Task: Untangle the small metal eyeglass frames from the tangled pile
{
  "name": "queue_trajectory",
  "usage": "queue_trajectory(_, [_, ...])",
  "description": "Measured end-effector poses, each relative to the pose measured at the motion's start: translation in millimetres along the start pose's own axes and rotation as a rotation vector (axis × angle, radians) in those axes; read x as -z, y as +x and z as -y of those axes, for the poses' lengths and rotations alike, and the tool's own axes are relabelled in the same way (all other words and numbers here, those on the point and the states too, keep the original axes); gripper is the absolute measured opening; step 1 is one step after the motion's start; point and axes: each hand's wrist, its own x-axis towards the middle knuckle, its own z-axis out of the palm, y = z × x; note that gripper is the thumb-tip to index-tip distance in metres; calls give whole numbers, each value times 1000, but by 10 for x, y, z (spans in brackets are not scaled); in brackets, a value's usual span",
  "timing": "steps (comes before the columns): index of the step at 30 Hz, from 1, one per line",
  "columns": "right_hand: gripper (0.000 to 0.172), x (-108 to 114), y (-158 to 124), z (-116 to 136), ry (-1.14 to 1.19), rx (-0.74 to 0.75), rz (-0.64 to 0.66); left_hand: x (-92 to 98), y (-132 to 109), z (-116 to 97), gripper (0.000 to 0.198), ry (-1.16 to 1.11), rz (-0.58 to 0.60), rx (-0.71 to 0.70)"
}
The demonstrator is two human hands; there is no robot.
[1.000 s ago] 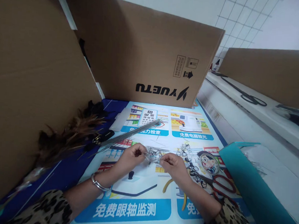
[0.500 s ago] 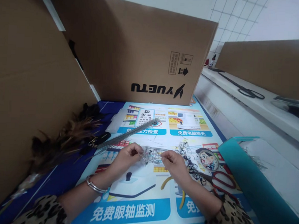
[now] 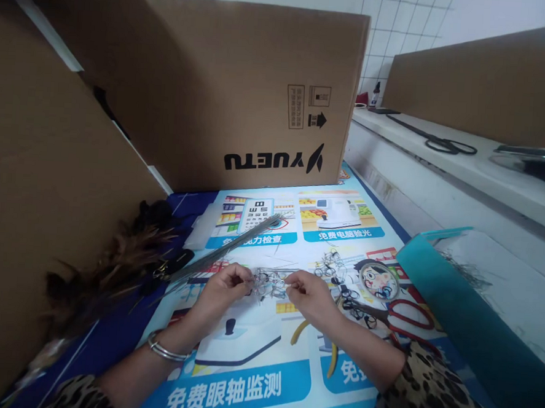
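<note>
My left hand point(image 3: 223, 290) and my right hand point(image 3: 307, 297) meet over a printed poster mat point(image 3: 254, 357), fingers pinched. Between them they hold a small tangle of thin wire loops point(image 3: 270, 284). A silver bangle point(image 3: 164, 350) sits on my left wrist. More small wire rings point(image 3: 337, 275) lie scattered on the mat just right of my right hand. A bundle of straight thin wires point(image 3: 233, 245) lies slanted behind my left hand.
Red-handled scissors point(image 3: 406, 320) lie at the right, beside a teal tray point(image 3: 455, 313). A brown feather duster point(image 3: 112, 262) rests at the left. Cardboard walls point(image 3: 224, 84) stand behind and to the left. Yellow-handled pliers point(image 3: 308, 335) peek out under my right wrist.
The view has shifted slightly left and up. My hands stay together on the wire tangle, fingers working it a little.
</note>
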Motion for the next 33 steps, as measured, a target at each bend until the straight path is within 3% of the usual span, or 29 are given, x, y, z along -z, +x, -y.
queue_trajectory(13, [7,26,-5,65,78,-11,37,-25,-13,-52,12,24,-24,-85])
queue_trajectory(20, [9,39,-65,226,103,-6,-25,-34,-44,-62,10,100,-59,-118])
queue_trajectory(26, [12,27,-152,420,-108,92,-32,-42,-64,-75,9,113,-115,-141])
queue_trajectory(33, [13,-75,-144,419,-333,142,-19,-36,-90,-128,8,168,-98,-182])
